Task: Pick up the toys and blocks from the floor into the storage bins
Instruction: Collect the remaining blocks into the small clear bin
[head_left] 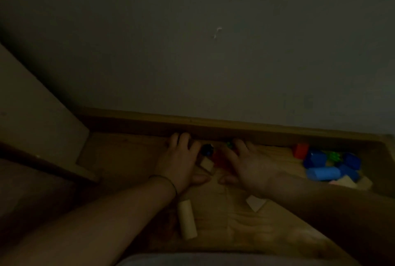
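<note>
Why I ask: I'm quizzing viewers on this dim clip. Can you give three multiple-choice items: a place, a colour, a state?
1. Where is the pale cylinder block?
A) beside the left forearm
B) on a shelf
C) inside a bin

2. Which colour dominates the pile at right?
A) yellow
B) blue
C) orange

3. How are the hands?
A) both fists
B) both open
C) one lifting a bin

Key:
1 A, it lies alongside that forearm.
2 B, several blue blocks show.
3 B, left hand and right hand spread either side of a red block.
</note>
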